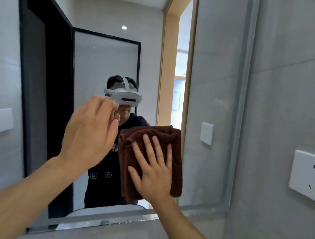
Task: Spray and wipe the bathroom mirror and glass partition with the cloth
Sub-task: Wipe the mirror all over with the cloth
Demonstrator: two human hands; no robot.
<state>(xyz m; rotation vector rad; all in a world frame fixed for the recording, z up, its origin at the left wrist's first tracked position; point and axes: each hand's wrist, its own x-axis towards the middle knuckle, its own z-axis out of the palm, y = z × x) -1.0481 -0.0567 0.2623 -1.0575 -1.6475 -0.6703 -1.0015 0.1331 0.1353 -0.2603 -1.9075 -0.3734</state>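
Fingers (150, 148) of the right hand (153, 170) lie spread flat, pressing the brown cloth (174, 152) against the mirror (104, 60) at 5 o'clock; at 9 o'clock of it, the left hand (90, 135) hovers loosely open, holding nothing.

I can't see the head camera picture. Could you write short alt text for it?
A right hand presses a folded brown cloth flat against a bathroom mirror, fingers spread. The left hand is raised beside it, fingers loosely bent, holding nothing. A white wall socket sits on the grey wall to the right.
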